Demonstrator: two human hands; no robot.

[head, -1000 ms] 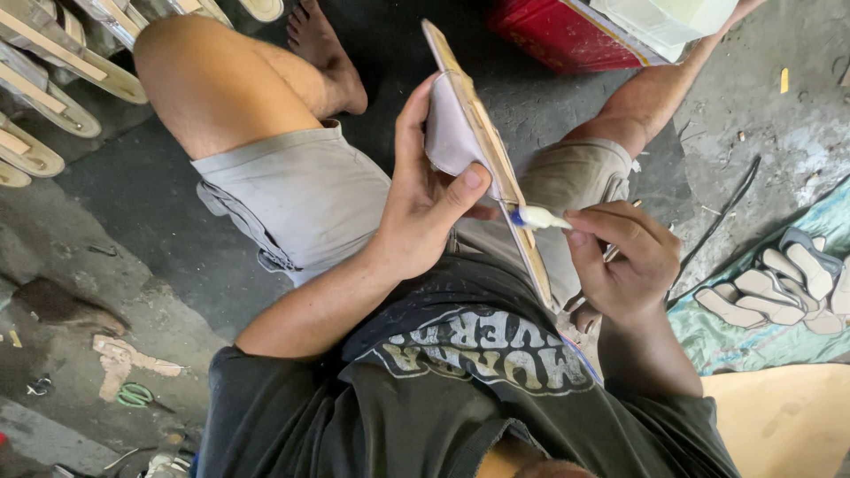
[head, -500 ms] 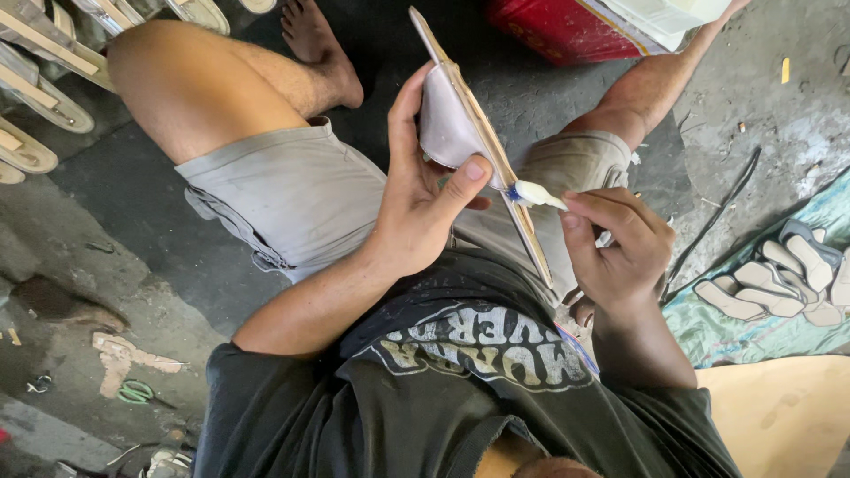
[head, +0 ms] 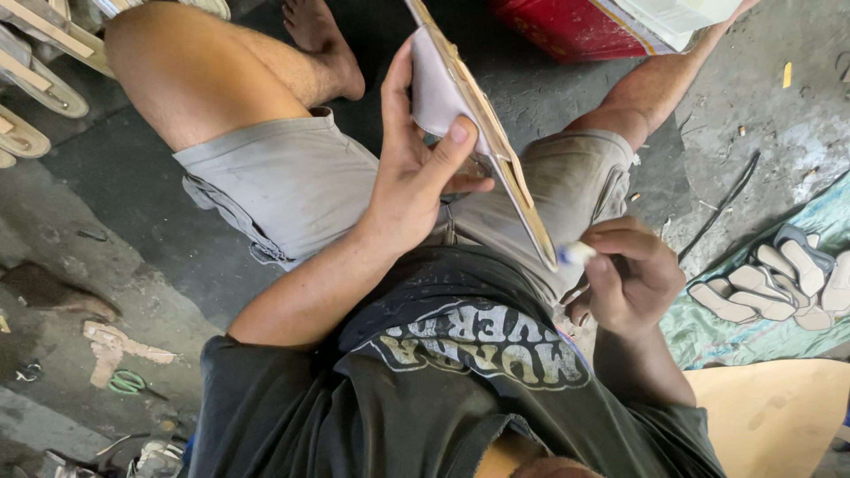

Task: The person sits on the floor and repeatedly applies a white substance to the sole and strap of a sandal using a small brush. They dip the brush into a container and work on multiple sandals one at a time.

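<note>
I hold a flat shoe sole (head: 496,150) up on its edge, over my lap. It is thin and tan along the rim, with a pale grey piece stuck on the side that faces my left hand (head: 416,168). My left hand grips the sole from the side, fingers behind it and my thumb pressed on the grey piece. My left arm is bent and reaches up across my belly.

My right hand (head: 633,279) is closed around a small brush (head: 575,254). Its white tip touches the low end of the sole's edge. To do this well, I think I should keep the sole steady and run the brush slowly along the thin rim, so nothing drips on my grey shorts (head: 292,181). My right wrist bends in toward the sole.

On the floor (head: 115,221) by my right side lies a bunch of pale soles (head: 779,279) on a green sheet (head: 753,336). A red box (head: 575,31) sits by my right knee.
</note>
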